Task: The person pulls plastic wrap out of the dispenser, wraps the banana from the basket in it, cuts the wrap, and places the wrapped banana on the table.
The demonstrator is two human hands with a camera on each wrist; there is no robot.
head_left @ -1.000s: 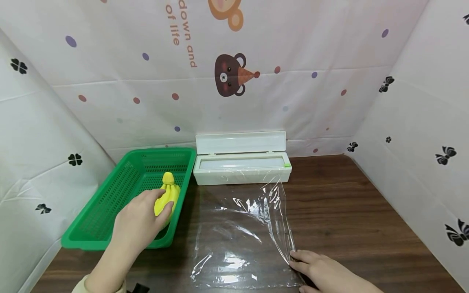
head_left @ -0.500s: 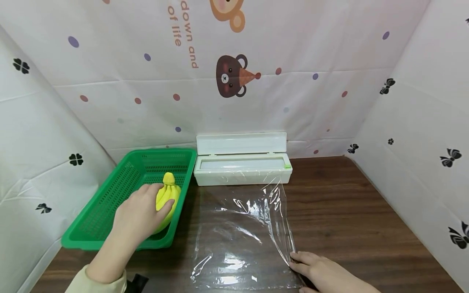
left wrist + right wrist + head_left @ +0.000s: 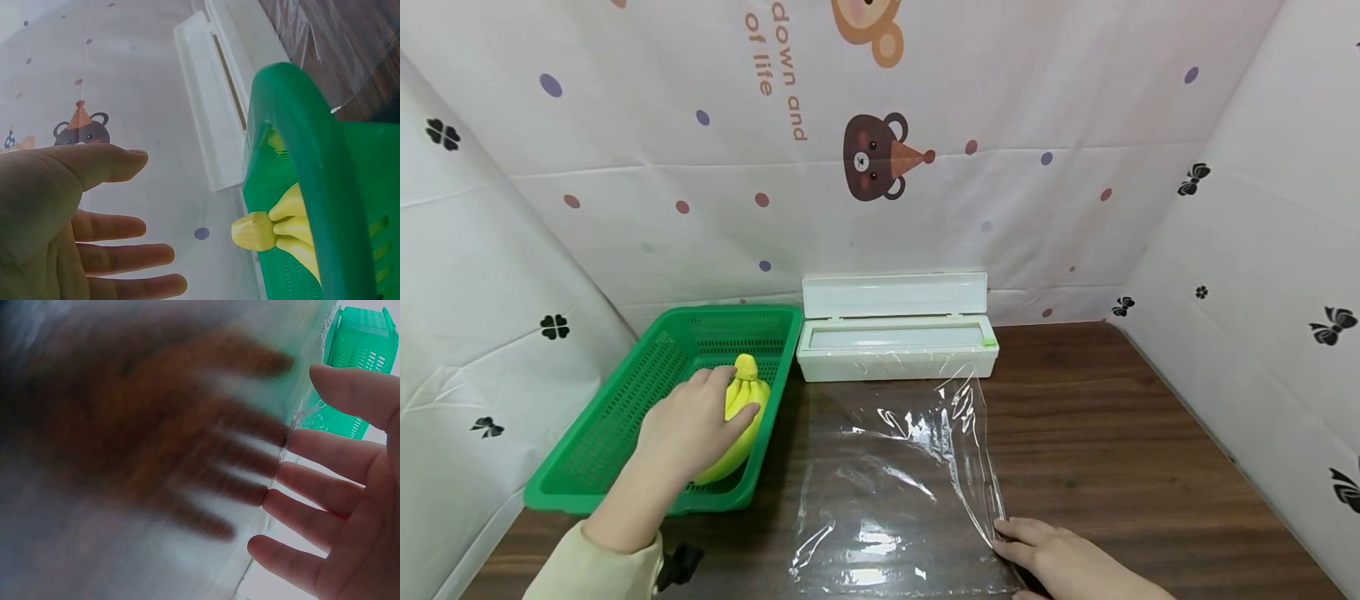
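Observation:
A bunch of yellow toy-like bananas [image 3: 754, 404] lies in the green basket [image 3: 602, 503] on the left. My left hand [image 3: 688, 425] hovers over its left side in the head view, thumb and fingers spread apart. In the left wrist view, the left hand [image 3: 81, 219] shows straight fingers with nothing between them, and the banana stem [image 3: 253, 231] beyond. A sheet of clear cling film [image 3: 887, 483] stretches over the table. My right hand [image 3: 1060, 554] rests at its near right corner, and in the right wrist view its straight fingertips [image 3: 269, 494] touch the film's edge.
At the back, a white cling film dispenser [image 3: 898, 362] stands with its lid [image 3: 895, 295] raised, the film running out from its front. Brown wooden table [image 3: 1097, 417] extends to the right. Patterned cloth walls [image 3: 1030, 225] rise behind and on both sides.
My left hand has shifted and turned slightly above the bananas, so their lower end now shows below the thumb. The right hand and the film have stayed in place.

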